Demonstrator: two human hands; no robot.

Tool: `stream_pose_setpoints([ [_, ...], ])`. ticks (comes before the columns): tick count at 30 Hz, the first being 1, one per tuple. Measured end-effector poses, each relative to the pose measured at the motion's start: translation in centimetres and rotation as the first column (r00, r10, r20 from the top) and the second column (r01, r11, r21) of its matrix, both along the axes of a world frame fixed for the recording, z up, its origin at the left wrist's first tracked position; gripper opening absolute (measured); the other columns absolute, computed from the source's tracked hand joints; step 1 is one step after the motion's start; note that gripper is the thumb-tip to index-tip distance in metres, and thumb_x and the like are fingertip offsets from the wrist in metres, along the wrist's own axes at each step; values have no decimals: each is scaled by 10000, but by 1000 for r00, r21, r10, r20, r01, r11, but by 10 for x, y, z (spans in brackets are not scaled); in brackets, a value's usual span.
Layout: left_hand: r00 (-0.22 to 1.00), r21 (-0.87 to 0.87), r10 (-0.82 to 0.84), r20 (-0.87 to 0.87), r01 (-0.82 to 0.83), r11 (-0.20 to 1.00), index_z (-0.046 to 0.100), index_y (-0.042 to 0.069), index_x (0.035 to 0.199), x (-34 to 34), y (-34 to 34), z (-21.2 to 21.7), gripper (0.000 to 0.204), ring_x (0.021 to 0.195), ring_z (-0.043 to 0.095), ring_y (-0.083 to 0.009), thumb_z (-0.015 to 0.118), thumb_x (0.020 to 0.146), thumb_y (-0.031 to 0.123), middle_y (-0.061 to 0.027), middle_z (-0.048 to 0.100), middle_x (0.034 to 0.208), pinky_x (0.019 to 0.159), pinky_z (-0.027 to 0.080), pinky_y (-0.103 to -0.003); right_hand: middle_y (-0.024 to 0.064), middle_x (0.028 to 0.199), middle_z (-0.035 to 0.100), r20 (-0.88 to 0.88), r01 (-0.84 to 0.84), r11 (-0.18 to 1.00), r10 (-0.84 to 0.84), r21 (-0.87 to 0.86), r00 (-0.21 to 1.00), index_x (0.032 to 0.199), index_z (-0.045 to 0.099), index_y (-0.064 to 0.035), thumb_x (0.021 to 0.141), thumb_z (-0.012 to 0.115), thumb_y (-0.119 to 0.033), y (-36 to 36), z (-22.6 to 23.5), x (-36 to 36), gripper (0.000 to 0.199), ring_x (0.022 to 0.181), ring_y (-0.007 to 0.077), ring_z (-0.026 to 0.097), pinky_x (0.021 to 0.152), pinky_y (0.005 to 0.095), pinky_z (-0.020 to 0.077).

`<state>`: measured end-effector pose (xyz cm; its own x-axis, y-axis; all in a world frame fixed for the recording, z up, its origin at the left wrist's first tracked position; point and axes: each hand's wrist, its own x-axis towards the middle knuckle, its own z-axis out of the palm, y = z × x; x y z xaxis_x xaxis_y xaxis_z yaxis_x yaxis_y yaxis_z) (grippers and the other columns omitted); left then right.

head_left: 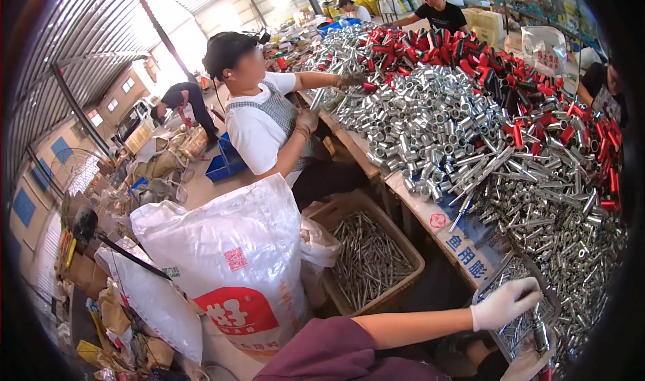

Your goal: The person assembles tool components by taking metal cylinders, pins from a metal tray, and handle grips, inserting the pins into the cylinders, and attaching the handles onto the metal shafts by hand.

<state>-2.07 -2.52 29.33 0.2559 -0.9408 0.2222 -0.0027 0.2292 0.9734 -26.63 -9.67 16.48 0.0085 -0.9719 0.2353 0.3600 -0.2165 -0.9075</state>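
My left hand (pixel 504 304), in a white glove, is over a shallow tray (pixel 478 292) of small metal pins at the near table edge. Its fingers are curled and pressed together; what they pinch, if anything, is hidden. Below it, at the lower right rim, my right hand (pixel 527 365), also gloved, wraps around a shiny metal cylindrical piece (pixel 541 337). A bit of red shows at the bottom of that piece, cut off by the picture edge. Beside the tray lies a large heap of small metal sleeves and bolts (pixel 571 273).
Silver sockets (pixel 430 119) and red-handled pieces (pixel 463 52) pile across the table. Left of the table stand a tan crate (pixel 388 290) of metal rods and a bulky white sack (pixel 255 246). A co-worker (pixel 262 112) handles parts across from the crate; other people work further back.
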Motion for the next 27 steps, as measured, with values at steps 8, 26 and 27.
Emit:
stream_pose_setpoints([
  [8, 978, 180, -193, 79, 176, 968, 647, -21, 1032, -1, -1, 3, 320, 793, 664, -175, 577, 960, 283, -141, 687, 852, 723, 511, -332, 200, 1201, 608, 71, -183, 981, 179, 60, 981, 1225, 584, 30, 933, 607, -207, 21, 55, 8, 376, 1096, 302, 581, 941, 403, 481],
  [26, 976, 25, -144, 163, 142, 990, 550, -20, 1086, 4, 15, 40, 329, 675, 596, -227, 662, 894, 222, -140, 600, 730, 659, 482, -340, 190, 1169, 616, 110, -102, 994, 97, 41, 989, 1178, 595, 43, 937, 610, -150, 4, 15, -26, 309, 1061, 270, 581, 908, 383, 500],
  [27, 976, 25, -144, 164, 142, 990, 550, -20, 1086, 5, 14, 40, 329, 675, 596, -227, 662, 894, 222, -140, 600, 730, 659, 482, -340, 176, 1154, 614, 120, -100, 993, 93, 56, 988, 1171, 593, 30, 936, 612, -170, 7, 22, -27, 309, 1034, 260, 574, 888, 370, 495],
])
